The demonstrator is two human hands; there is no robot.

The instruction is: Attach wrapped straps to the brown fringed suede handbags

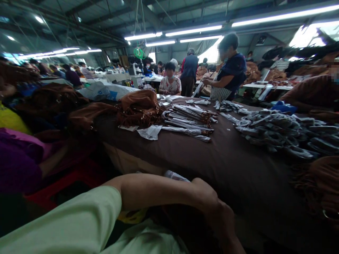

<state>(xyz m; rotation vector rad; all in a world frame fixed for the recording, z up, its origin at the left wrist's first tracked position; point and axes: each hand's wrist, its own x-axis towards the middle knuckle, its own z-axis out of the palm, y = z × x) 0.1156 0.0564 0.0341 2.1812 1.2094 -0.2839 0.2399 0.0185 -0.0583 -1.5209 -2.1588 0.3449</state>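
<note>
One hand (218,215) showing, my left, curled down by worktop (225,169) edge; fingers hidden, can't tell hold. Plastic packet (176,175) just behind forearm, wrapped straps (188,121) farther out.

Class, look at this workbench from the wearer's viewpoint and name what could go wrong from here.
The clear plastic packet lies at the table edge beside the left hand, so a careless arm movement might knock it off. The wrapped strap bundles are loosely piled on the brown-covered table and might slide apart. The loose white paper slips beside them could get mixed up or lost.
</note>
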